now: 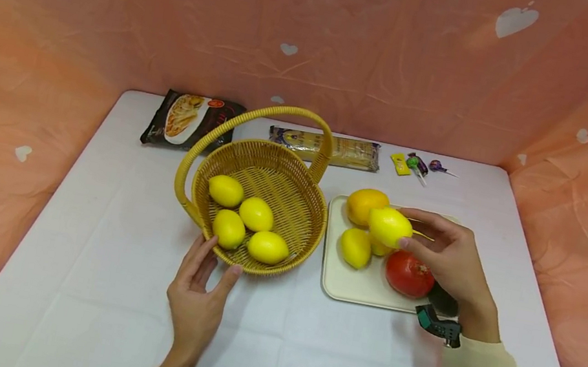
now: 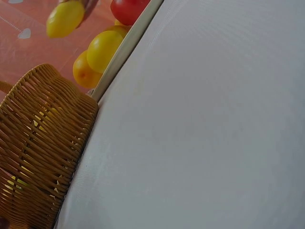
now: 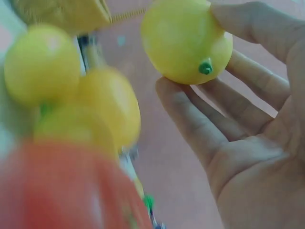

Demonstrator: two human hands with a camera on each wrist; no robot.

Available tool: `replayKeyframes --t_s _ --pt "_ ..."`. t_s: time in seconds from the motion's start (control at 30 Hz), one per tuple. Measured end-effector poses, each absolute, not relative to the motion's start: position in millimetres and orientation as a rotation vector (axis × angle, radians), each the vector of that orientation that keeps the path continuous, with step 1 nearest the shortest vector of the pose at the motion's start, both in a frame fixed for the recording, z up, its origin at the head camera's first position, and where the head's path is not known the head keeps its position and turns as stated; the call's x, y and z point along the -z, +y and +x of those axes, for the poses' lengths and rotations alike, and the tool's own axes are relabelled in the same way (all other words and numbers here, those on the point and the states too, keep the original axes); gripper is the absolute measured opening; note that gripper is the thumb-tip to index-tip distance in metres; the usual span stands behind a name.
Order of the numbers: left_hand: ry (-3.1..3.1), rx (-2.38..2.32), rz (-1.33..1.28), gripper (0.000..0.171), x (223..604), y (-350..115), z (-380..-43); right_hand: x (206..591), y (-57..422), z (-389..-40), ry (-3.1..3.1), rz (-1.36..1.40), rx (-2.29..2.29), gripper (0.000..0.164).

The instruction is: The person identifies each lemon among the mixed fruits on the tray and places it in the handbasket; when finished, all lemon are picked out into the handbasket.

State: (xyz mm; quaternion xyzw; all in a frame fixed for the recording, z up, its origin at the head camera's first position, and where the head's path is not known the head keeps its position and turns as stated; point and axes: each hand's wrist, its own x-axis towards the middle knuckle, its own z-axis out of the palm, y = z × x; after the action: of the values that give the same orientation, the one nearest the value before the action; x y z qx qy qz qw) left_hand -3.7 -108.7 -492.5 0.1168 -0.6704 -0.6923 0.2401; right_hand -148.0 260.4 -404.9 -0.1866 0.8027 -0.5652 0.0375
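My right hand (image 1: pixel 449 257) pinches a yellow lemon (image 1: pixel 389 226) between thumb and fingers, above the cream tray (image 1: pixel 363 293). On the tray lie a lemon (image 1: pixel 355 249), another mostly hidden under the held one, an orange (image 1: pixel 364 204) and a red pomegranate (image 1: pixel 406 274). A dark rounded thing (image 1: pixel 443 300) shows partly below my right wrist. My left hand (image 1: pixel 198 301) touches the near rim of the yellow wicker basket (image 1: pixel 290 202) with extended fingertips and thumb. Several lemons (image 1: pixel 256 214) lie inside the basket. In the right wrist view, the held lemon (image 3: pixel 186 43) shows its green stem end.
Behind the basket lie a black food packet (image 1: pixel 187 120) and a clear pack of noodles (image 1: pixel 355 153). Small wrapped sweets and lollipops (image 1: pixel 414 164) lie at the back right. The basket's tall handle (image 1: pixel 295 111) arches over it. A pink curtain (image 1: pixel 321 31) surrounds the white table (image 1: pixel 102 268).
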Motion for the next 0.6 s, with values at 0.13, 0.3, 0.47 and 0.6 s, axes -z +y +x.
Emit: replayKeyframes --t_s 0.13,0.3,0.47,0.6 --pt "-1.826 1.901 0.321 0.065 492.2 -108.4 -3.7 406.4 234.2 -152.3 2.33 -0.679 1.772 0.045" --pt "-1.812 1.914 0.324 0.063 491.9 -108.0 -3.2 409.2 203.6 -157.1 2.192 -0.784 1.753 0.047" --pt "-1.811 1.916 0.324 0.062 491.2 -107.5 -2.8 411.1 180.2 -160.1 2.158 -0.865 1.645 0.047" --pt "-1.808 1.919 0.324 0.062 491.3 -107.5 -2.9 408.2 165.0 -162.0 2.127 -0.867 1.569 0.045"
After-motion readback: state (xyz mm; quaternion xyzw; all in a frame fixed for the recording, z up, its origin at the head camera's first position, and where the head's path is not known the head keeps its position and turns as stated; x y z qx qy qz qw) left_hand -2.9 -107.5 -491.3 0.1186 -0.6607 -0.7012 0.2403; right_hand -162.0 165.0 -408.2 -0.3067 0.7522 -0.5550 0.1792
